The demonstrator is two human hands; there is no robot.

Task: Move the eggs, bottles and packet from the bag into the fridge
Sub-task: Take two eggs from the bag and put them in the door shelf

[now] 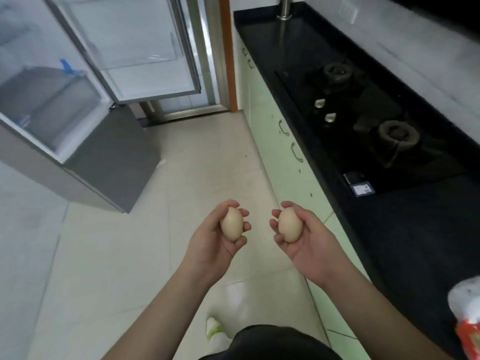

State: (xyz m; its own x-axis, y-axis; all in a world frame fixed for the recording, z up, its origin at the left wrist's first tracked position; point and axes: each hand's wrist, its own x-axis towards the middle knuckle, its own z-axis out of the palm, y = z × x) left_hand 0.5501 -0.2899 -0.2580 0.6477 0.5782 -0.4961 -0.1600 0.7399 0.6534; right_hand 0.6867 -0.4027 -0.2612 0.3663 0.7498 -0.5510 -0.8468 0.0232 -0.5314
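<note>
We stand on the tiled floor (135, 255) with the fridge (78, 141) open ahead to our left, its door (135, 48) swung wide and the shelves seemingly bare. The black surface (415, 229) runs along our right, a hob (363, 120) set into it; at its near edge sits what may be the bag (467, 313), blurred. Our left hand (220, 237) cups one egg (232, 224), our right hand (306, 240) another egg (290, 224), fingers curled loosely round each. We should carry them level, grip soft but sure, and set each down where it cannot roll.
</note>
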